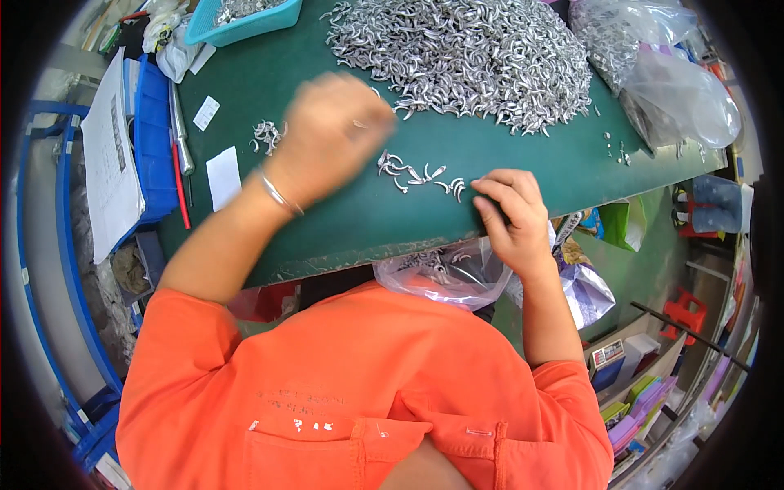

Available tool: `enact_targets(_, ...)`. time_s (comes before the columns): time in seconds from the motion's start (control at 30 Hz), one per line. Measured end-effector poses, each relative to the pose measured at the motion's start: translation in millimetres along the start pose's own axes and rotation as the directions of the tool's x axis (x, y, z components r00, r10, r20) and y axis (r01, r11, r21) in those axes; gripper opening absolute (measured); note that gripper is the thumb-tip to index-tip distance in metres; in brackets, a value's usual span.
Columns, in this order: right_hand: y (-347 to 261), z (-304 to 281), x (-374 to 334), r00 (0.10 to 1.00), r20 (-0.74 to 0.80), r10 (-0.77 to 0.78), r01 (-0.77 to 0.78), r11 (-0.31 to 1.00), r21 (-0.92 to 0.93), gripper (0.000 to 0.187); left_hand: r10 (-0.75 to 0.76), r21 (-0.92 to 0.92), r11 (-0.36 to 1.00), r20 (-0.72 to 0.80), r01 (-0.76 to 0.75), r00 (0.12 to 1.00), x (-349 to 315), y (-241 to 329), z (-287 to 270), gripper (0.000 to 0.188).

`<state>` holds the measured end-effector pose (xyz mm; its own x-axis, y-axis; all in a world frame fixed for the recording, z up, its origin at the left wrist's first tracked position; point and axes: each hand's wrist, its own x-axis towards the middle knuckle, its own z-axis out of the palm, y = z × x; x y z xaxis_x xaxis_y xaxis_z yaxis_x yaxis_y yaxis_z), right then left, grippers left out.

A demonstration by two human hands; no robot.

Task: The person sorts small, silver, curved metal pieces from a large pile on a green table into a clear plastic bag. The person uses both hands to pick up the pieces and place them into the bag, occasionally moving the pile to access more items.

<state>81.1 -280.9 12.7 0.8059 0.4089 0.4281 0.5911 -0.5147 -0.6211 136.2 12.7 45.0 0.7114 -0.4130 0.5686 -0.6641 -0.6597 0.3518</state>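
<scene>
A large heap of small curved silver metal pieces (474, 61) covers the far part of the green table (327, 237). My left hand (339, 135), with a bangle (279, 194) at its wrist, is over the table just left of the heap. It is smeared by motion, and its fingers are curled and partly hidden. A loose row of curved metal pieces (415, 173) lies between my hands. My right hand (516, 214) rests by the table's near edge, thumb and fingers apart, fingertips beside the row's right end. Nothing shows between them.
A small cluster of metal pieces (268, 137) lies left of my left wrist. A turquoise basket (245, 24) stands far left, a blue tray with papers (151, 139) on the left. Clear plastic bags (682, 98) sit far right. An open plastic bag (445, 278) hangs below the near edge.
</scene>
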Motion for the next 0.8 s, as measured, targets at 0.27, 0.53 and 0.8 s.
enact_targets(0.27,-1,4,-7,0.994,0.093,-0.058,0.049,0.994,0.092,0.021,-0.049,0.001,0.999,0.191,0.050,0.980,-38,48,41,0.016)
enact_targets(0.53,4,17,13,0.999,-0.006,-0.037,0.037,0.999,-0.029,0.019,-0.120,-0.038,0.991,0.118,0.126,0.986,-32,61,42,0.018)
enact_targets(0.8,7,3,-3,0.999,-0.023,0.026,-0.025,0.998,0.054,0.017,-0.034,-0.214,0.973,0.230,0.085,0.973,-40,64,44,0.019)
